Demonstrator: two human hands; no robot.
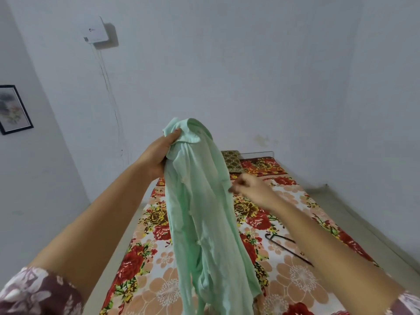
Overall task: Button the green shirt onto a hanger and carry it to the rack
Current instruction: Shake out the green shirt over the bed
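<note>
Green shirt (pixel 204 212): held up over the bed (pixel 295 276), hanging bunched lengthwise, with its hem near the floral sheet.

My left hand (pixel 159 153): clamped on the shirt at the collar, thumb on top of the fabric, carrying its whole weight.

My right hand (pixel 252 189): at the shirt's right edge, fingers curled. It is blurred, so I cannot tell whether it pinches cloth or only touches it.

Hanger (pixel 280 244): dark wire, flat on the sheet to my right, partly hidden under my right forearm, apart from the shirt.

Rack: not in view.

Step in hand, as I judge it: sorting the shirt out by the collar; nothing is hung or buttoned yet.

Next move calls for: opening the neck, fetching the hanger with my right hand and feeding its shoulders in.
</note>
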